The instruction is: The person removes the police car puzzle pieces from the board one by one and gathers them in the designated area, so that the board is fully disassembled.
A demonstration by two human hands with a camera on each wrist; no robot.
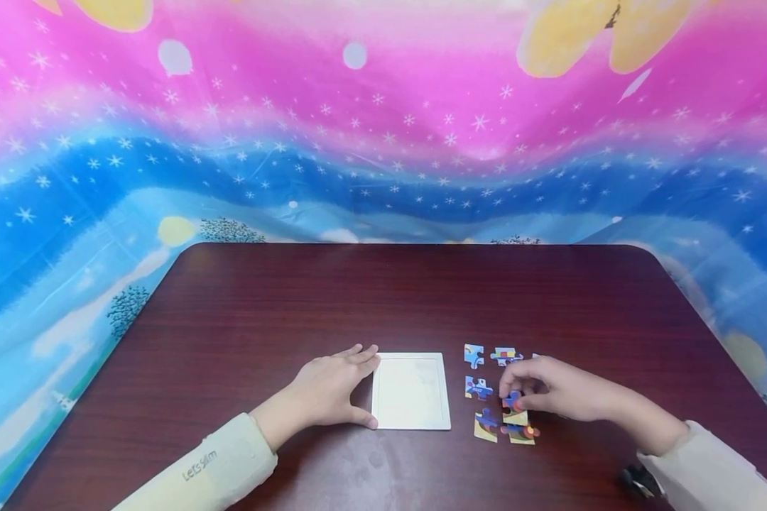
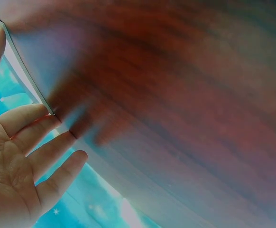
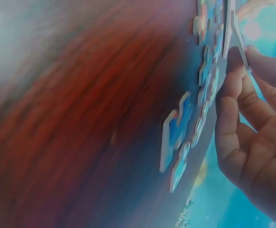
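Note:
A square white puzzle tray with a raised rim lies on the table. Along its left edge, my left hand touches the rim, thumb at the near corner and fingertips at the far one. In the left wrist view those fingers are straight and spread. To the right, my right hand pinches a blue, red and yellow jigsaw piece between thumb and fingers. The right wrist view shows this piece tilted and edge-on. Several other jigsaw pieces lie around and below that hand; some are partly hidden.
Beneath everything is a dark reddish-brown wooden table. A pink and blue patterned cloth hangs behind it and round its sides. A small black object shows beside the right sleeve.

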